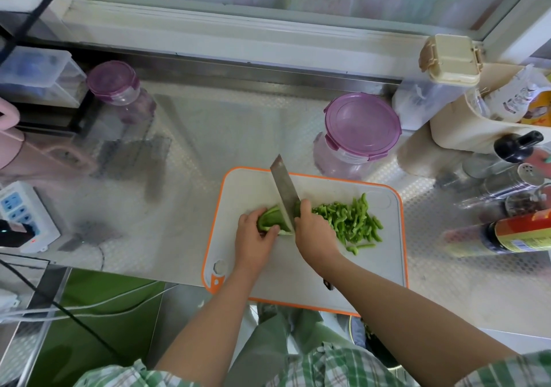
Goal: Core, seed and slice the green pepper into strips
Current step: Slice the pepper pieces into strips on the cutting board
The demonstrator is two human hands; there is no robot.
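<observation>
Your left hand sits mid-board, fingers curled down over the uncut piece of pepper with the thumb against its near side, pinning it flat. Your right hand is closed tight round the handle of the knife, right up at the heel of the blade. The fist hides most of the handle, and only its dark butt shows under your wrist. The blade stands on edge at the pepper's right end, just beside your left fingertips, with its tip pointing away toward the window. The pepper lies between your two hands, partly covered by them and by the blade.

Right of the blade, a heap of strips spreads over the board, with a few loose ones nearer you. The board is white with an orange rim and lies on the steel counter. A jar with a purple lid stands near the board's far right corner. A second jar stands well apart at far left. Bottles crowd the counter's right edge, one lying on its side, and a socket strip lies at the left
</observation>
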